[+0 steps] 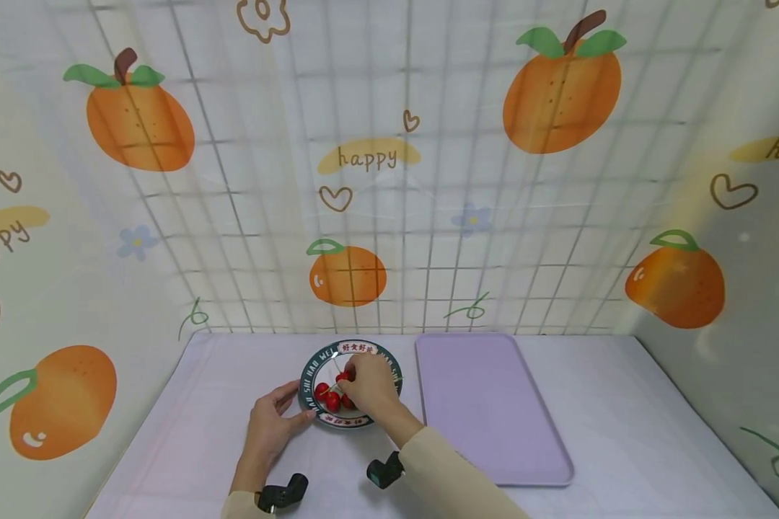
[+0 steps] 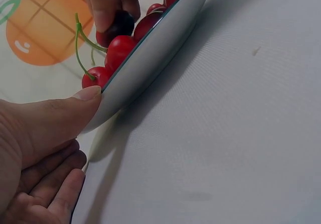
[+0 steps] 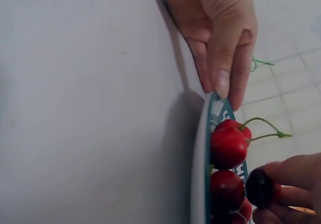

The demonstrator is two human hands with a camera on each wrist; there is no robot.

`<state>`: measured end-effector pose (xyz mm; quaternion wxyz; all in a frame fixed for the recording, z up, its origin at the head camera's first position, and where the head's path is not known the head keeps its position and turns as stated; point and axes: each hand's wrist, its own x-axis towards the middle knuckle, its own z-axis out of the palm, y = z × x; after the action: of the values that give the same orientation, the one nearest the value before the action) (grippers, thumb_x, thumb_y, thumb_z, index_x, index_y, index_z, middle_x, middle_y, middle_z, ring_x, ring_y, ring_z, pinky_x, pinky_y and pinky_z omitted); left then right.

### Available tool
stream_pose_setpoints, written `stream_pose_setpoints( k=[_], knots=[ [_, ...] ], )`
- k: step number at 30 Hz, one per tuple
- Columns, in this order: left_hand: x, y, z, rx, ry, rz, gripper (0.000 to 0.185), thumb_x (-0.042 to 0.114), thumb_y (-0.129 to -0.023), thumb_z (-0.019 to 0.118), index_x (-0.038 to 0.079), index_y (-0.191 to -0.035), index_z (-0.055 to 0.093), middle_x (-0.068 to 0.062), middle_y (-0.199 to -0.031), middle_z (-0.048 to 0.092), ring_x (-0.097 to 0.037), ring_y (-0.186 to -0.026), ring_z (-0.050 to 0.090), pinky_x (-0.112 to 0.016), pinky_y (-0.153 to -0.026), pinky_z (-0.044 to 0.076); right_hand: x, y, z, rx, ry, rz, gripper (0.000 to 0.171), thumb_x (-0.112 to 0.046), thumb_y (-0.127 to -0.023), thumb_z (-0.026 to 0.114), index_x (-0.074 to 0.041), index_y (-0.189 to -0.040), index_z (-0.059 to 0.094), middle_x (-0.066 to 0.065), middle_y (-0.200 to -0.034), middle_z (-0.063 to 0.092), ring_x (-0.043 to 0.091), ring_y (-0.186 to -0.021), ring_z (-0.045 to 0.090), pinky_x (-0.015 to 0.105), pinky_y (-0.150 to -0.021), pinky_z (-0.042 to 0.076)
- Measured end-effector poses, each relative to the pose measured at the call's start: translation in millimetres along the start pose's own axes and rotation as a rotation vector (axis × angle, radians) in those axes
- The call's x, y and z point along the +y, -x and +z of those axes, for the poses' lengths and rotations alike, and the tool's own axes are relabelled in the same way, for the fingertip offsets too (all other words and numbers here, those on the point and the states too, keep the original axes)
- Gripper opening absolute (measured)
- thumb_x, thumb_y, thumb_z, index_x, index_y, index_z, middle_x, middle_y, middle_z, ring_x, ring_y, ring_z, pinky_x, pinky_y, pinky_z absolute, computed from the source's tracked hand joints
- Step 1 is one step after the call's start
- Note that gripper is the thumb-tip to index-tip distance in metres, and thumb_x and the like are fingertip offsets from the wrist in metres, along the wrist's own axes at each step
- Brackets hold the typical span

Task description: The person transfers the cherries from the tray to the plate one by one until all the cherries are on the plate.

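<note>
A round plate (image 1: 307, 375) with a dark green lettered rim holds several red cherries (image 1: 333, 401), some with green stems. My left hand (image 1: 269, 425) holds the plate's left edge, its thumb on the rim; part of its grip is hidden. Over the plate, my right hand (image 1: 371, 382) pinches a dark cherry (image 3: 260, 188) between thumb and fingers. That dark cherry (image 2: 118, 28) also shows beside the brighter red ones in the left wrist view. In the head view, the right hand covers part of the plate and its fruit.
To the right of the plate lies a flat purple tray (image 1: 493, 411). A white cloth (image 1: 188, 432) covers the table. Behind it hangs a curtain (image 1: 266, 238) printed with oranges, with a wire grid showing through. Each wrist wears a black device (image 1: 384, 472).
</note>
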<state>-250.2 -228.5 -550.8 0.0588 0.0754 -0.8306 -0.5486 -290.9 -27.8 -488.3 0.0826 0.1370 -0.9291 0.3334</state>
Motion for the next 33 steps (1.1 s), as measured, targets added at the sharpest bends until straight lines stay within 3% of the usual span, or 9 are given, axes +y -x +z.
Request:
stream_pose_setpoints(
  k=[10,33],
  knots=[
    [-0.3,0.0,0.5,0.000,0.002,-0.005,0.070,0.006,-0.081,0.090,0.008,-0.145,0.062,-0.016,-0.152,0.058,-0.039,-0.142,0.052,-0.050,-0.118,0.046,0,-1,9,-0.010,0.045,0.016,0.021,-0.019,-0.087,0.088,-0.007,-0.101,0.079,0.004,-0.089,0.075,0.017,-0.082,0.062,0.025,-0.073,0.066],
    [1.8,2.2,-2.1,0.004,0.038,0.012,0.072,0.007,-0.077,0.092,0.005,-0.143,0.063,-0.018,-0.151,0.058,-0.040,-0.141,0.053,-0.048,-0.120,0.046,2,-3,21,-0.041,0.124,-0.014,0.019,-0.019,-0.085,0.089,-0.007,-0.091,0.076,0.001,-0.078,0.069,0.016,-0.075,0.059,0.027,-0.066,0.060]
  ],
)
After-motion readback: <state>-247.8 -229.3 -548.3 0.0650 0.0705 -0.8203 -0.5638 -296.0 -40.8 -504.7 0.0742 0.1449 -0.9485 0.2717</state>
